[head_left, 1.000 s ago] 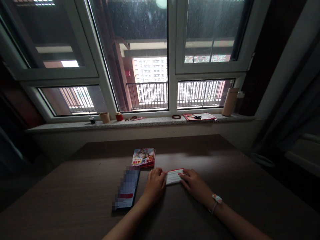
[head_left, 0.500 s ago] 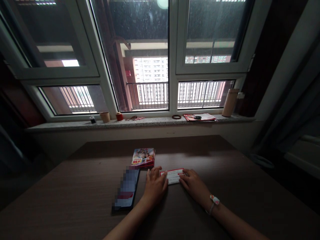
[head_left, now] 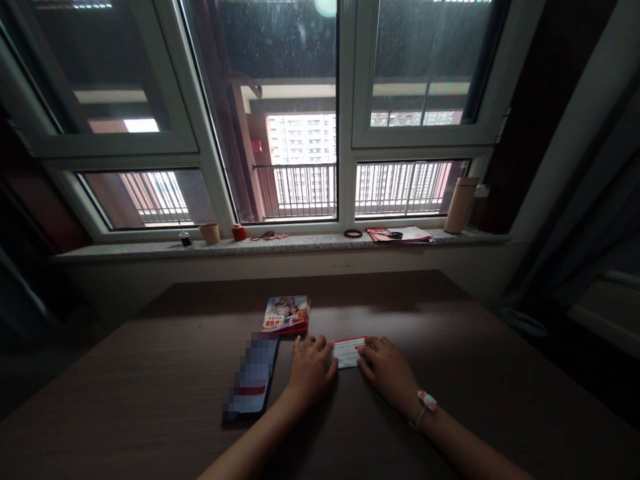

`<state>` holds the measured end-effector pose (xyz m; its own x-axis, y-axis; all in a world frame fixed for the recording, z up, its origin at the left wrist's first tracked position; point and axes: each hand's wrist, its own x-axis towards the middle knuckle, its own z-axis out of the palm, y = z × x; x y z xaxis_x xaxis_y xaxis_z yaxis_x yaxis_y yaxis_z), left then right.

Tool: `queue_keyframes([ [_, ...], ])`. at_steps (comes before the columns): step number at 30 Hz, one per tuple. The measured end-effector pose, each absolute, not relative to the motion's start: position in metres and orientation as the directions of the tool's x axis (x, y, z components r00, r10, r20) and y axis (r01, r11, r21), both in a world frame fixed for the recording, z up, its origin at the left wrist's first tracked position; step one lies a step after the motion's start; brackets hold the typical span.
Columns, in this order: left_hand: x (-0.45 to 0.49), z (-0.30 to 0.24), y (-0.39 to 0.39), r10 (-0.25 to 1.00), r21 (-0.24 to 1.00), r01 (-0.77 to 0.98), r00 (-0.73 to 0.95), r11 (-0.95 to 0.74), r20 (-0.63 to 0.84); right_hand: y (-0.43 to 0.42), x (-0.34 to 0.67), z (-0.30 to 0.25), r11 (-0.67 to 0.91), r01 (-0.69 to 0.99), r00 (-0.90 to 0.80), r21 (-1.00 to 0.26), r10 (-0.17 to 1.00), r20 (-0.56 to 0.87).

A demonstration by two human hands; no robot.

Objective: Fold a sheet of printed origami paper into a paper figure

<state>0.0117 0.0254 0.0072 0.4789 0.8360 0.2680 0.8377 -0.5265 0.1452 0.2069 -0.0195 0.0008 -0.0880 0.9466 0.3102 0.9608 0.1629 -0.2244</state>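
A small white card with a red border [head_left: 349, 351] lies flat on the dark wooden table [head_left: 150, 400]. My left hand [head_left: 311, 370] rests palm down on the card's left end, fingers stretched out. My right hand [head_left: 387, 368], with a band at the wrist, lies flat on the card's right end, fingers pressing it down. Only the card's middle strip shows between the two hands.
A dark phone [head_left: 253, 383] lies left of my left hand. A colourful leaflet [head_left: 287, 314] sits just beyond it. On the stone windowsill [head_left: 125, 252] stand small cups, a bracelet, red papers with scissors [head_left: 399, 234] and a tall beige flask [head_left: 461, 204].
My left hand has flattened and slid right over the card's left end. My right hand has barely shifted.
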Motion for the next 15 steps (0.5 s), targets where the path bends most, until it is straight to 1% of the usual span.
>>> queue_keyframes([
  [8,0.0190,0.0067,0.0256,0.865,0.154,0.862,0.442,-0.484,0.238,-0.0154,0.2030,0.0034,0.121,0.965,-0.050,-0.233,0.957,0.287],
  [15,0.0177,0.0075,0.0263,0.896,0.226,0.869,0.404,-0.439,0.185,-0.0112,0.2052,0.0037,0.107,0.954,-0.027,-0.280,0.962,0.273],
])
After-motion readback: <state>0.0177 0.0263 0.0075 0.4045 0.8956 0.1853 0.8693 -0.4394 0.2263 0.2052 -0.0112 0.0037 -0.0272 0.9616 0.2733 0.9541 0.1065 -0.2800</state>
